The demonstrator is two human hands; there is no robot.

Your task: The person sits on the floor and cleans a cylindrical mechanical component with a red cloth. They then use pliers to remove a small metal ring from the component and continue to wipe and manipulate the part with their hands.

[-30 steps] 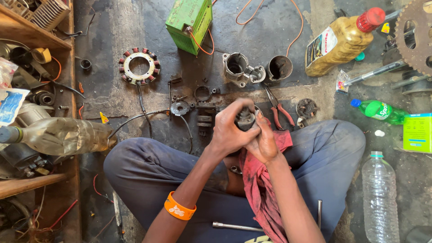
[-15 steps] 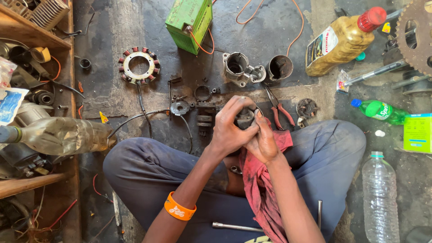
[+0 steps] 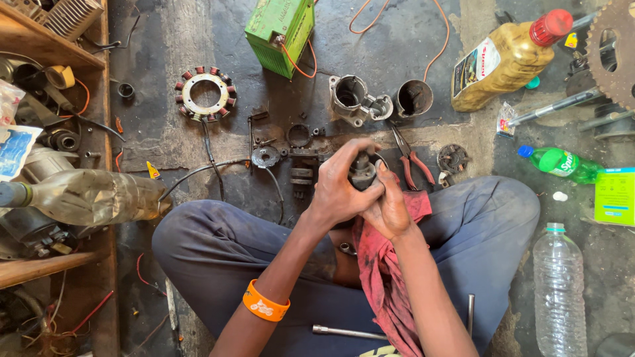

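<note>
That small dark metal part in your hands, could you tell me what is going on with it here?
A person sits cross-legged on the workshop floor, both hands closed around a small dark cylindrical metal part. The left hand wraps it from the side and the right hand presses against it over a red rag. Red-handled pliers and loose engine parts lie just ahead.

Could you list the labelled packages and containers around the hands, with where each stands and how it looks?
Green battery box: top centre on the floor, rectangular, orange wires attached.
Oil bottle: top right, lying tilted, golden, red cap, white and dark label.
Green bottle: right, lying down, blue cap.
Green carton: right edge, flat, blue strip on top.
Clear bottle: lower right, upright, no visible label.
Blue and white packet: left shelf edge.
</note>
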